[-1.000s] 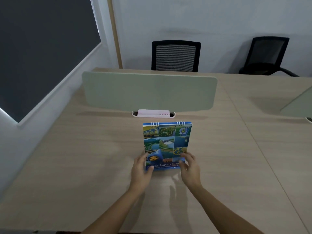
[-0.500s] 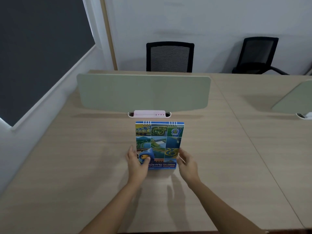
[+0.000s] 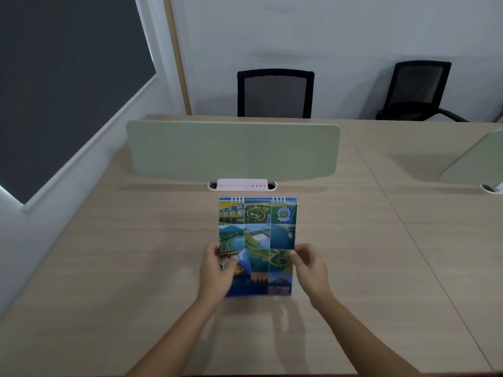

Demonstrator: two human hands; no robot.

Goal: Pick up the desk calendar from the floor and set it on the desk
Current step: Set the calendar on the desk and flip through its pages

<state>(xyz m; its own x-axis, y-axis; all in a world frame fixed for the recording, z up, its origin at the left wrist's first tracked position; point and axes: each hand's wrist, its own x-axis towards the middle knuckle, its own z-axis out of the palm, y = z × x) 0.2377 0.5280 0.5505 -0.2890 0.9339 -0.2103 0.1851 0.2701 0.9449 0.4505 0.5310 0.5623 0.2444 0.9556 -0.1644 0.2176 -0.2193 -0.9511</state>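
1. Tabletop: a bare wood-grain surface fills the lower frame, with a pale green divider panel across the middle. There is free surface on all sides of the work area.
2. Desk calendar: located at centre frame, in front of a pink tray at the divider's foot. Its spiral binding points toward the divider. Whether its lower edge rests on the tabletop or is held just above cannot be determined.
3. Risk, tipping: if released before its base is spread and seated, the calendar may fall flat or slide.
4. Risk, cover: a page corner appears lifted under the left thumb; pressure there may crease it.
5. Left hand: grip closed on the calendar's lower left edge, thumb on the cover.
6. Right hand: grip pinches the lower right edge, fingers curled, thumb forward.
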